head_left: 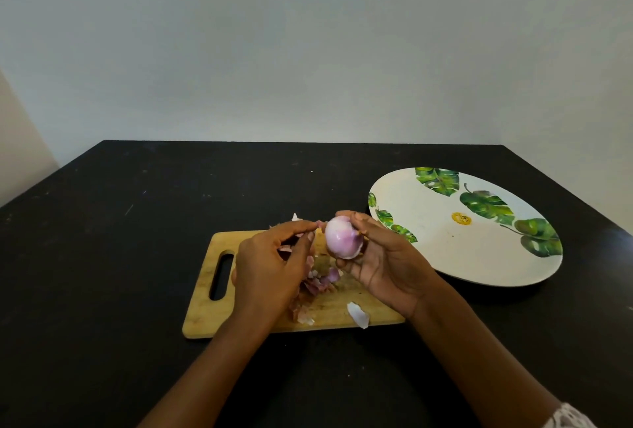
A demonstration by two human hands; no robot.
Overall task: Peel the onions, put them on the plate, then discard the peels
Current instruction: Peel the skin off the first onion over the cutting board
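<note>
A pale purple peeled onion (342, 237) is held above the wooden cutting board (205, 301). My right hand (383, 263) grips it from the right and below. My left hand (270, 266) pinches a small strip of peel (320, 224) at the onion's left side. Loose onion peels (318, 285) lie in a heap on the board under my hands, and one pale piece (358, 315) sits near the board's front edge. The white plate (445, 256) with green leaf prints lies to the right with no onion on it.
The board and plate sit on a black table (120, 256) that ends at a pale wall behind. A scrap of peel (295, 217) lies just beyond the board's far edge. The board's handle slot (221, 271) faces left.
</note>
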